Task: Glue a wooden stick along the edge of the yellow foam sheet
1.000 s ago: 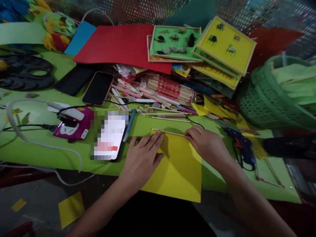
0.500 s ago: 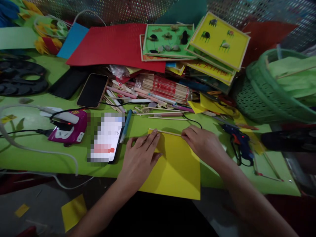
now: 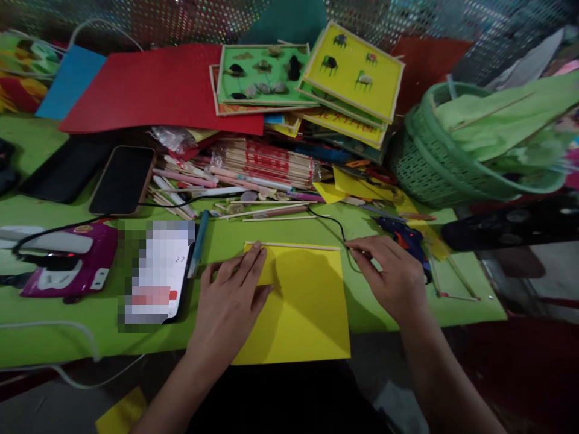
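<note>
A yellow paper sheet [image 3: 307, 301] lies on the green table [image 3: 235, 232], hanging a little over the front edge. A thin wooden stick [image 3: 294, 246] runs along its far edge. My left hand [image 3: 230, 298] lies flat on the sheet's left part, fingers stretched out, fingertips at the stick's left end. My right hand [image 3: 391, 274] hovers just right of the sheet, past the stick's right end, fingers loosely curled and apart with nothing in them, beside a blue glue gun [image 3: 407, 238].
A lit phone [image 3: 160, 271] and a blue pen [image 3: 199, 241] lie left of the sheet, a magenta device [image 3: 67, 265] further left. Behind are a bundle of sticks [image 3: 266, 166], framed craft boards [image 3: 307, 81], red paper [image 3: 158, 90], a dark phone [image 3: 122, 179]. A green basket [image 3: 443, 157] stands at right.
My right hand has come off the stick and moved right, off the sheet toward the glue gun. The left hand stays flat on the sheet. The view has swung to the right.
</note>
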A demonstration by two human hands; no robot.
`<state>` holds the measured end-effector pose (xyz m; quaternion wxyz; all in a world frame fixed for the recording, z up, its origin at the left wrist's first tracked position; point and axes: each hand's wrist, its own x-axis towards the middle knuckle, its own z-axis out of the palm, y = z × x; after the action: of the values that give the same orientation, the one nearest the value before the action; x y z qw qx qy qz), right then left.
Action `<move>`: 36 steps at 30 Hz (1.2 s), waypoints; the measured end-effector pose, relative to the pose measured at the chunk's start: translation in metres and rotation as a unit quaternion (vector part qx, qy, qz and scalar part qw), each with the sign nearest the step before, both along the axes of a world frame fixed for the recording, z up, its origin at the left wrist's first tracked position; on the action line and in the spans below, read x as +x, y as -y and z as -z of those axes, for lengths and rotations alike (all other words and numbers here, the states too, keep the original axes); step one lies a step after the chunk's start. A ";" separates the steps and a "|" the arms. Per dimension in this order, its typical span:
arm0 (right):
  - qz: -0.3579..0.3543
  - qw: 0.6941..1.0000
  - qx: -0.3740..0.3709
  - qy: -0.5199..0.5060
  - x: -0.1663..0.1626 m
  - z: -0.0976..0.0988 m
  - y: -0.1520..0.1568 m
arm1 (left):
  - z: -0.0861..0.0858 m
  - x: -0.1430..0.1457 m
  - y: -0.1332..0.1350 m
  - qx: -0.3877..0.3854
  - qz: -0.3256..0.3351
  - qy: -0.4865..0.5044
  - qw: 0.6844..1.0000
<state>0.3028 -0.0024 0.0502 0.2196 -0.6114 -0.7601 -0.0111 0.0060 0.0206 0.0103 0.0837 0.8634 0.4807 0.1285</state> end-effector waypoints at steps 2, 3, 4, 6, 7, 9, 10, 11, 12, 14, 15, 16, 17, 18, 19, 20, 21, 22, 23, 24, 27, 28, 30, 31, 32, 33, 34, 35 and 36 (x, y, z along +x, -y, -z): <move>0.000 1.000 0.010 0.004 0.003 0.009 0.010 | 0.000 0.000 0.000 0.004 0.001 -0.004 1.000; -0.003 1.000 0.013 0.009 0.003 0.013 0.013 | 0.000 0.000 0.000 0.005 0.002 -0.005 1.000; -0.005 1.000 0.014 0.014 0.003 0.018 0.015 | 0.000 0.000 0.000 0.007 0.002 -0.007 1.000; -0.009 1.000 0.012 0.018 0.002 0.025 0.017 | 0.000 0.001 0.000 0.009 0.001 -0.009 1.000; -0.011 1.000 0.010 0.017 0.002 0.027 0.018 | 0.000 0.001 0.000 0.010 0.000 -0.010 1.000; -0.011 1.000 0.006 0.021 0.001 0.031 0.018 | 0.000 0.001 0.000 0.010 -0.002 -0.013 1.000; -0.010 1.000 0.005 0.027 0.001 0.033 0.019 | 0.000 0.001 0.000 0.009 -0.003 -0.015 1.000; -0.008 0.999 0.002 0.033 0.001 0.035 0.019 | 0.000 0.001 0.000 0.009 -0.003 -0.015 1.000; -0.006 0.999 -0.003 0.040 0.001 0.037 0.019 | 0.000 0.002 0.000 0.009 -0.003 -0.015 1.000; -0.008 0.999 -0.016 0.048 0.002 0.040 0.019 | 0.000 0.001 0.000 0.010 -0.002 -0.015 1.000; -0.010 0.998 -0.023 0.051 0.002 0.042 0.019 | 0.000 0.001 0.000 0.012 -0.002 -0.016 1.000; -0.011 0.998 -0.030 0.053 0.002 0.043 0.019 | 0.000 0.001 -0.001 0.014 -0.001 -0.016 1.000; -0.012 0.998 -0.035 0.055 0.002 0.044 0.018 | 0.000 0.001 -0.001 0.016 -0.001 -0.017 1.000; -0.012 0.998 -0.037 0.057 0.002 0.045 0.017 | 0.001 0.001 0.000 0.017 0.001 -0.017 1.000; -0.012 0.998 -0.037 0.059 0.002 0.045 0.017 | 0.001 0.000 0.000 0.019 0.002 -0.017 1.000; -0.012 0.998 -0.036 0.059 0.002 0.045 0.016 | 0.001 0.000 0.000 0.020 0.004 -0.018 1.000; -0.011 0.997 -0.037 0.059 0.002 0.045 0.016 | 0.001 0.000 0.000 0.020 0.006 -0.019 1.000; -0.010 0.997 -0.040 0.060 0.002 0.045 0.016 | 0.001 0.001 0.000 0.020 0.007 -0.022 1.000; -0.010 0.997 -0.045 0.061 0.001 0.045 0.016 | 0.001 0.001 0.000 0.020 0.007 -0.025 0.999; -0.009 0.997 -0.051 0.062 0.001 0.044 0.016 | 0.001 0.001 0.000 0.019 0.007 -0.028 0.999; -0.012 0.996 -0.060 0.068 0.001 0.044 0.016 | 0.000 0.001 -0.001 0.015 0.004 -0.032 0.999; -0.012 0.996 -0.059 0.068 0.001 0.044 0.016 | 0.000 0.001 -0.001 0.014 0.004 -0.032 0.999; -0.010 0.996 -0.055 0.069 0.002 0.044 0.016 | -0.001 0.001 -0.001 0.012 0.003 -0.033 0.999; -0.009 0.996 -0.055 0.070 0.002 0.044 0.016 | 0.000 0.001 -0.001 0.011 0.003 -0.034 0.999; -0.007 0.996 -0.055 0.071 0.001 0.044 0.015 | 0.000 0.001 -0.001 0.010 0.003 -0.036 0.999; -0.006 0.996 -0.055 0.073 0.001 0.044 0.015 | 0.000 0.001 -0.001 0.009 0.003 -0.038 0.999; -0.004 0.996 -0.053 0.076 0.001 0.044 0.015 | 0.000 0.002 -0.001 0.009 0.002 -0.039 0.999; -0.004 0.996 -0.048 0.079 0.001 0.044 0.015 | 0.001 0.002 -0.001 0.011 0.001 -0.041 0.999; -0.005 0.996 -0.043 0.084 0.001 0.044 0.014 | 0.001 0.002 0.000 0.011 -0.001 -0.041 0.999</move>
<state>0.3040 -0.0169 0.0064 0.1284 -0.6136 -0.7786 -0.0290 0.0082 0.0211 0.0095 0.0536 0.8681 0.4836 0.0982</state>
